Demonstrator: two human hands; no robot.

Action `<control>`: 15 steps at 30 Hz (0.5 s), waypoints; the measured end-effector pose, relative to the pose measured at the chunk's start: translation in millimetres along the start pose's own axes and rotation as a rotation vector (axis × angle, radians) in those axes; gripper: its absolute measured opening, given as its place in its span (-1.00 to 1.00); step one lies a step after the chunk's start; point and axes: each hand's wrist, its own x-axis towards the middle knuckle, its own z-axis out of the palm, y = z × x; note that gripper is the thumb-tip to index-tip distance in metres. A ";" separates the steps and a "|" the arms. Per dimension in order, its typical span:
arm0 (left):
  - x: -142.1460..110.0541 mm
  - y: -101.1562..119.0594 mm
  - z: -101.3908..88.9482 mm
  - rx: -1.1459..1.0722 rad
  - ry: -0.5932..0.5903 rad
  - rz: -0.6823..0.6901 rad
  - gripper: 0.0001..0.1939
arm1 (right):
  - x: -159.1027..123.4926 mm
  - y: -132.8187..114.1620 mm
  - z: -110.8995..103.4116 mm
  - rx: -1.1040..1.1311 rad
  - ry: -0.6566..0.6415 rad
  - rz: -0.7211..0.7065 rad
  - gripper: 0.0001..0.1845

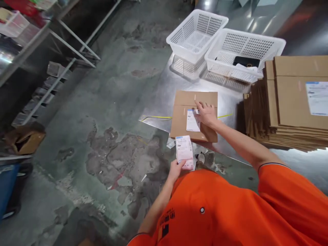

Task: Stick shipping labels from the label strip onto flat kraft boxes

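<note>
My left hand (176, 169) is closed on a stack of printed shipping labels (183, 148), held low in front of my orange shirt, just off the table's near edge. A flat cardboard box (179, 118) lies on the metal table close to that edge. On its face is a white shipping label (192, 123) with a blue strip along the top. My right hand (206, 112) rests on the box with its fingers spread, touching or covering the label's right side. Part of the label is hidden beneath that hand.
A tall stack of flattened cardboard boxes (294, 99) stands at right, its top one bearing a label (318, 98). Two white perforated baskets (197, 51) (230, 68) sit behind; the right one holds a dark item (246, 62). Yellow strapping (160, 117) lies on the table (159, 99).
</note>
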 end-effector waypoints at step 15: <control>26.1 41.6 -0.3 0.319 0.027 0.452 -0.66 | -123.6 12.4 2.9 0.298 0.097 0.402 -0.47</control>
